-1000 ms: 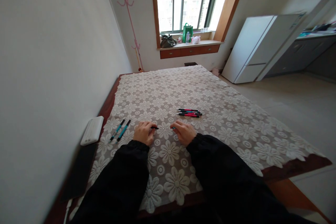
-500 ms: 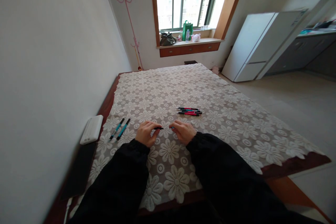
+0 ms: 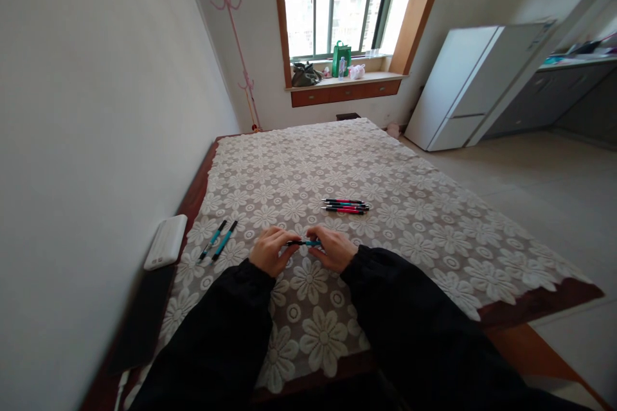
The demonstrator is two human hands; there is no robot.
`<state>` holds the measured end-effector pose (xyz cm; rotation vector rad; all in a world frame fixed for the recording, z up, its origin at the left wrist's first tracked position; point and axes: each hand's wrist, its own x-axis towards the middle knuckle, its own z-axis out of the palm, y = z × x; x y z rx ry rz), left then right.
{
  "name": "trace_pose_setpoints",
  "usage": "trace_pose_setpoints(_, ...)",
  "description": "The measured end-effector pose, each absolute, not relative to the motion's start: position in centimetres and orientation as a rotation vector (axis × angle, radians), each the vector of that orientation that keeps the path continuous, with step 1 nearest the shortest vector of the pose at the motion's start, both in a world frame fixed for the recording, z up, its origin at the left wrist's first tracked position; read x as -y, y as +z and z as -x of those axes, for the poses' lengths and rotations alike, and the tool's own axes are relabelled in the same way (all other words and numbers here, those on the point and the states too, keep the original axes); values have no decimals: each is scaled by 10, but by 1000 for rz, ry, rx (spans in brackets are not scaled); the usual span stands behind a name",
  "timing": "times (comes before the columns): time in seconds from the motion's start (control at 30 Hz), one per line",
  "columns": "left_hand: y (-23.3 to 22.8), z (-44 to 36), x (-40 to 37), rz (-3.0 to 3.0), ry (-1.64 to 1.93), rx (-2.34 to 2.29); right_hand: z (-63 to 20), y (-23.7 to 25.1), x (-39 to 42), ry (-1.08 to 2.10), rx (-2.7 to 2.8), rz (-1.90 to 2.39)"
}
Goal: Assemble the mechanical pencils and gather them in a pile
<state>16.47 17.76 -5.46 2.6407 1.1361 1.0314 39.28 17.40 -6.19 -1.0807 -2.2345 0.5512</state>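
1. We are holding a teal pen (image 3: 304, 243) between both hands, just above the lace tablecloth (image 3: 409, 205) near the front edge of the surface.
2. Our left hand (image 3: 270, 250) is pinching the dark end of the pen, and our right hand (image 3: 331, 248) is pinching the teal end; each grip is closing on the pen with the fingertips only.
3. We are judging that the pen is light, stiff and a little smooth, so taking it at the two ends near the barrel is giving good control.
4. Two more teal pens (image 3: 220, 239) are lying on the left, near a white box (image 3: 161, 243).
5. Some red and black pens (image 3: 346, 206) are lying together just beyond our hands, apart from them.
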Motion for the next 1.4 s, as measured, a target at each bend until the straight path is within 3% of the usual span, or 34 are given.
trace_pose_setpoints(0.6,-47,-171,-170,-2559,1231,-855,-395,-55,-172,388,2349,986)
trace_pose_setpoints(0.93,-50,-168,-172,-2457,1073,-1249,-394,-50,-169,351,2315,1043)
trace_pose_setpoints(1.4,-51,-167,-173,-2467,1061,-1204,-394,-54,-171,348,2325,1082)
